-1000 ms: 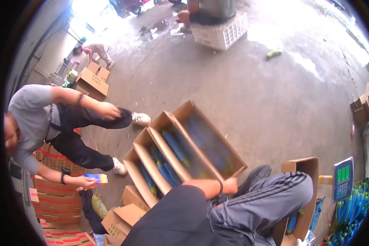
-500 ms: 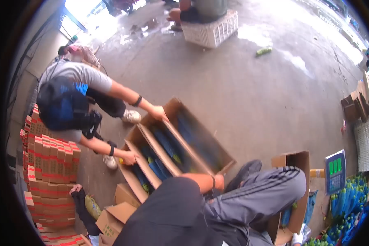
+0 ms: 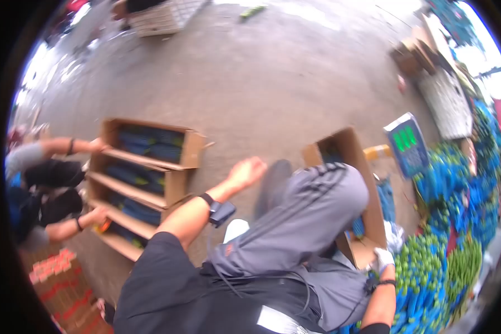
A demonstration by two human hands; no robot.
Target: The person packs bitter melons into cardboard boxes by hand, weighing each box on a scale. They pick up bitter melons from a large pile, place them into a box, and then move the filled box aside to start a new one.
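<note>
My left hand [image 3: 246, 172], bare and blurred, is in the air right of the filled boxes, fingers loosely bent, with nothing visible in it. My right hand [image 3: 383, 260], in a white glove, grips the near edge of a tall open cardboard box [image 3: 376, 214] beside my bent knee. Blue-wrapped produce [image 3: 358, 227] shows partly inside that box; my leg hides the rest. To the left, open cardboard boxes [image 3: 192, 149] stand side by side, holding blue-netted green vegetables [image 3: 150, 140].
A co-worker's hands [image 3: 99, 214] touch the left boxes. A scale display [image 3: 407, 143] stands beyond my box. Netted green produce [image 3: 423, 259] is piled at right. Stacked cartons [image 3: 67, 284] are at lower left, a white crate [image 3: 164, 18] at the top.
The view has turned right. My left hand has left the edge of the filled boxes and is now in the air. My gloved right hand shows more fully at the tall box.
</note>
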